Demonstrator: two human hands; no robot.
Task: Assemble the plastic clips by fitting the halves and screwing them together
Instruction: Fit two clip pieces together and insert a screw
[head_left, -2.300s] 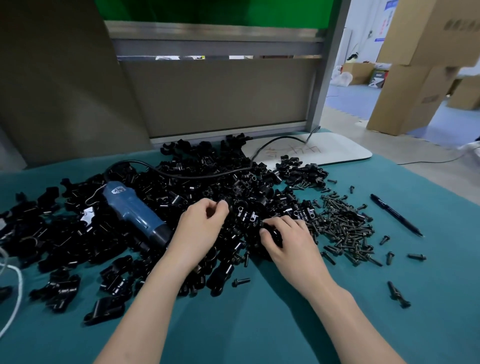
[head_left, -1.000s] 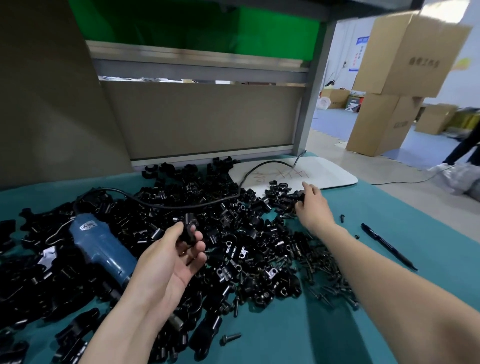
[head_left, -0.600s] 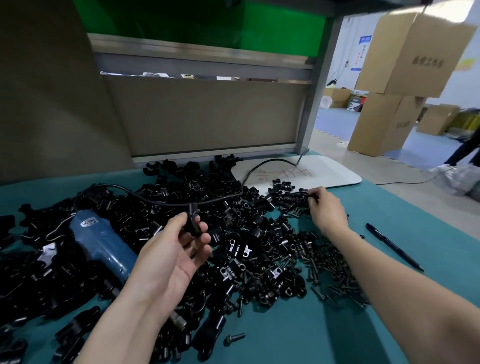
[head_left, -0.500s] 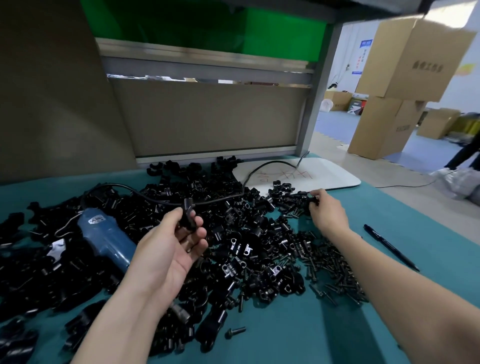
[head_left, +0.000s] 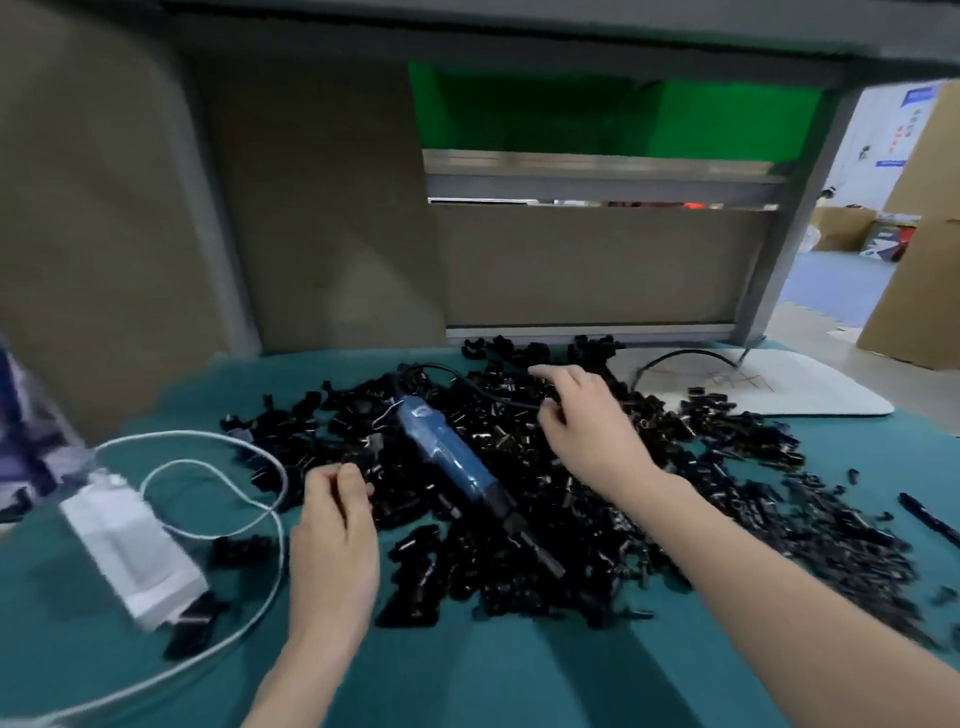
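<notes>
A workshop assembly bench (head_left: 519, 675) (teal-covered): heaped black clip parts (head_left: 587, 519), a blue electric screwdriver (head_left: 444, 454), cardboard boxes (head_left: 914, 291)

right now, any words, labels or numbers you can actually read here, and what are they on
None can be read; the frame is motion-blurred.
Label on the blue screwdriver: blurred, unreadable.
Red marks on the white board: scribbles, unreadable.
Blue wall posters: too small and blurred.

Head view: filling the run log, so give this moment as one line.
left hand: curled at clip pile edge, hold unclear | right hand: above pile | screwdriver: lying on pile
</notes>
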